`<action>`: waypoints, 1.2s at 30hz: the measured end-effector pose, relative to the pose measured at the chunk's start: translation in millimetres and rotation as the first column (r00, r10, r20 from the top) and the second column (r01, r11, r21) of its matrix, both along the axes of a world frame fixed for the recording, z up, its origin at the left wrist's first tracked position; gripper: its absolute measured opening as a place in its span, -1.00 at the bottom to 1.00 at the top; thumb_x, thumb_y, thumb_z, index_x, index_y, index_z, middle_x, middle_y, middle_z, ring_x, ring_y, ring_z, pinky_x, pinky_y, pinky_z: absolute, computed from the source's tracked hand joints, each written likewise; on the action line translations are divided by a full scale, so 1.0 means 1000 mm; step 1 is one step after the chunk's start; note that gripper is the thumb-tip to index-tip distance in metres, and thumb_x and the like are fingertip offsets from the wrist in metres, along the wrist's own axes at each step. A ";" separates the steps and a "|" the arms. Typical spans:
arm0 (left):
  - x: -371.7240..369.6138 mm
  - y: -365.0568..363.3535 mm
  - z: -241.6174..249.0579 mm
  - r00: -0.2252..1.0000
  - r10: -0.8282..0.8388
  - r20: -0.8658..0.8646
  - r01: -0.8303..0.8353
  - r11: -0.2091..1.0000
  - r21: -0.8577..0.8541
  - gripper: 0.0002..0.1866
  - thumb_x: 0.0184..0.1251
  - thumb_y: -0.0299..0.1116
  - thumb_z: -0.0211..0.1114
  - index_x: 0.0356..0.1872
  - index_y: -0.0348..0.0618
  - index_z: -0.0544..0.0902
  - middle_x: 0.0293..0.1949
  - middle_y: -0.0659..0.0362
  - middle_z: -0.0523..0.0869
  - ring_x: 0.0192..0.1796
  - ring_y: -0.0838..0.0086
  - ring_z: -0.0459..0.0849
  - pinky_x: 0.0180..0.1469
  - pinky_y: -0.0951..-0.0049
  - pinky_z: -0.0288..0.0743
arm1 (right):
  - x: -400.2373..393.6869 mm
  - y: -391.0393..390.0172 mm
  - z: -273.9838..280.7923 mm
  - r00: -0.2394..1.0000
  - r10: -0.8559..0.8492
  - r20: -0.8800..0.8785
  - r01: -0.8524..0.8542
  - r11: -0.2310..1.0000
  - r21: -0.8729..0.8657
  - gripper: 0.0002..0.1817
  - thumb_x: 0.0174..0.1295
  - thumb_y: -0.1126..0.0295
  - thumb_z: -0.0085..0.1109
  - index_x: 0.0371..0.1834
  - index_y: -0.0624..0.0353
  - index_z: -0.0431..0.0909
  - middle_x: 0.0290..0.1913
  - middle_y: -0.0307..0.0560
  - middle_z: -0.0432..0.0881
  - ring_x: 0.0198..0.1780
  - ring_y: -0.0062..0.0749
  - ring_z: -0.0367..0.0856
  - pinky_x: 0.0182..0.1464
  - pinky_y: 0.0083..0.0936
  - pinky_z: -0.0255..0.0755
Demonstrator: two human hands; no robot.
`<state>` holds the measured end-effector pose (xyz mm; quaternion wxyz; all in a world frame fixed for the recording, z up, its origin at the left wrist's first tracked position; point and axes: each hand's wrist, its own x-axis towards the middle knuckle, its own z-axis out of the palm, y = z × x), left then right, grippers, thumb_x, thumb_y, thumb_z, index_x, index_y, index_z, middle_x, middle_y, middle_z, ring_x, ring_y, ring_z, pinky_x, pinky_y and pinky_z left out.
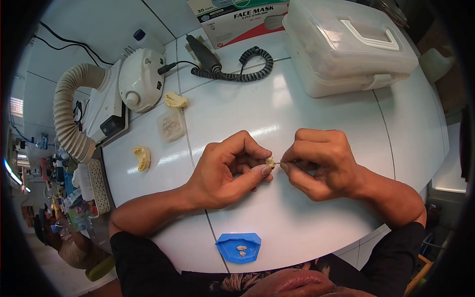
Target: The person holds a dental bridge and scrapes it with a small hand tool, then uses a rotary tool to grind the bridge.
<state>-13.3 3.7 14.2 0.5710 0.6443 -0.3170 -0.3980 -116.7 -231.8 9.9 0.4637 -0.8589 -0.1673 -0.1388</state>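
My left hand (222,171) pinches a small cream-coloured piece of a dental model (270,161) between thumb and fingers, over the middle of the white tabletop. Facing it, my right hand (324,166) is closed on a thin metal instrument (278,163), most of which is hidden in the fingers. The instrument's tip is right at the side of the model piece. Close to my body lies a blue tray (227,247) with a few small pale pieces (241,248) in it.
Yellow dental casts (142,158) and a clear plastic box (171,124) lie to the left. Behind are a white control unit (142,81), a black handpiece (203,53) with coiled cord, a face mask box (242,22) and a lidded case (346,49). A ribbed hose (69,104) arches at left.
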 end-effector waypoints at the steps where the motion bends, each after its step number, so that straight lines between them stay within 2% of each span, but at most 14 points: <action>1: 0.000 0.000 0.000 1.000 -0.007 0.005 0.007 1.000 0.005 -0.81 0.62 -0.53 0.33 0.11 -0.39 0.59 -0.08 0.03 0.85 -0.06 0.52 0.87 -0.11 0.58 0.73 | 0.000 0.000 0.000 1.000 0.000 0.004 0.000 1.000 -0.002 -0.93 0.04 0.60 0.35 -0.43 0.22 0.65 -0.47 -0.13 0.56 -0.54 -0.27 0.56 -0.51 -0.33 0.40; 14: 0.000 0.000 0.001 1.000 -0.007 0.008 0.007 1.000 0.005 -0.82 0.63 -0.54 0.31 0.10 -0.39 0.58 -0.08 0.03 0.84 -0.05 0.51 0.88 -0.11 0.57 0.73 | 0.000 0.000 0.000 1.000 0.005 -0.006 -0.005 1.000 0.000 -0.94 0.05 0.59 0.35 -0.44 0.21 0.66 -0.48 -0.13 0.55 -0.56 -0.28 0.55 -0.51 -0.33 0.40; 26: 0.000 0.000 -0.003 1.000 -0.007 0.018 0.007 1.000 -0.016 -0.84 0.63 -0.56 0.32 0.08 -0.38 0.57 -0.07 0.02 0.82 -0.02 0.47 0.89 0.00 0.52 0.74 | 0.000 -0.002 0.001 1.000 0.012 -0.003 -0.012 1.000 -0.011 -0.93 0.02 0.59 0.35 -0.44 0.21 0.65 -0.49 -0.12 0.53 -0.55 -0.24 0.54 -0.51 -0.30 0.37; 29: 0.003 0.002 -0.004 0.995 -0.076 0.071 0.076 0.997 0.000 -0.80 0.64 -0.64 0.29 0.13 -0.29 0.49 0.05 0.01 0.75 0.04 0.44 0.88 -0.19 0.56 0.71 | 0.000 0.000 -0.001 1.000 0.006 -0.004 -0.006 1.000 0.007 -0.93 0.02 0.59 0.35 -0.44 0.21 0.65 -0.49 -0.11 0.53 -0.55 -0.23 0.54 -0.51 -0.30 0.37; 30: 0.003 0.002 -0.004 0.994 -0.080 0.074 0.080 0.997 0.004 -0.79 0.64 -0.63 0.29 0.13 -0.28 0.49 0.05 0.02 0.75 0.04 0.44 0.88 -0.20 0.56 0.71 | 0.000 0.000 -0.001 1.000 0.002 -0.008 -0.002 1.000 0.015 -0.93 0.01 0.59 0.35 -0.44 0.21 0.64 -0.49 -0.11 0.54 -0.55 -0.23 0.54 -0.50 -0.29 0.37; 32: 0.003 0.002 -0.003 0.992 -0.089 0.084 0.088 0.996 0.010 -0.79 0.64 -0.63 0.30 0.13 -0.27 0.48 0.05 0.03 0.75 0.04 0.44 0.88 -0.20 0.56 0.71 | 0.000 -0.001 0.000 1.000 -0.003 0.010 0.003 1.000 -0.003 -0.93 0.01 0.59 0.34 -0.44 0.22 0.64 -0.50 -0.12 0.52 -0.56 -0.26 0.52 -0.50 -0.31 0.35; 35: 0.000 0.000 0.000 1.000 -0.004 -0.028 0.003 0.999 -0.033 -0.84 0.66 -0.55 0.31 0.07 -0.32 0.52 -0.06 0.06 0.80 0.00 0.47 0.87 -0.02 0.49 0.73 | -0.001 -0.006 0.001 0.999 -0.038 0.002 0.038 0.999 0.011 -0.94 0.03 0.59 0.33 -0.44 0.24 0.64 -0.51 -0.14 0.53 -0.56 -0.35 0.50 -0.50 -0.36 0.32; 36: 0.000 0.000 0.000 1.000 -0.016 -0.023 0.016 0.999 -0.031 -0.83 0.65 -0.56 0.31 0.08 -0.27 0.49 -0.03 0.07 0.79 0.01 0.46 0.87 -0.09 0.52 0.71 | 0.000 -0.007 0.001 0.999 -0.054 -0.007 0.054 0.998 0.021 -0.94 0.04 0.59 0.33 -0.43 0.25 0.64 -0.51 -0.14 0.53 -0.56 -0.39 0.50 -0.50 -0.38 0.31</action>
